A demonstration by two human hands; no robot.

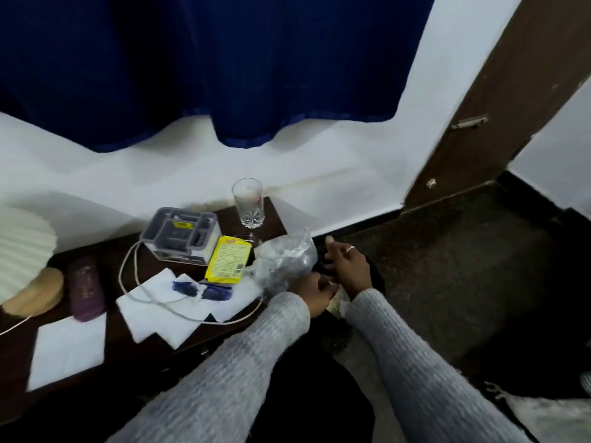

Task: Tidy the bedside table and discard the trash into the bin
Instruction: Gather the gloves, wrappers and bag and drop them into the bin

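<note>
My left hand [311,292] is shut on a crumpled clear plastic bag [284,260], held over the right end of the dark wooden bedside table [134,353]. Just right of the bag, my right hand [347,266] has its thumb up and fingers loosely apart, with nothing visibly in it. Both hands hover above a dark round shape [379,278] on the floor beside the table, possibly the bin. A pale scrap [338,303] shows between my wrists. On the table lie a yellow packet [228,263], two blue wrappers [201,290] and white tissues [179,311].
A stemmed glass [248,203] stands at the table's back right, and a grey organiser box [182,233] is beside it. A white cable [128,276] loops over the tissues. At the left are a purple case [84,289], a pleated lamp [22,247] and white paper [68,350]. A brown door [499,100] stands at the right.
</note>
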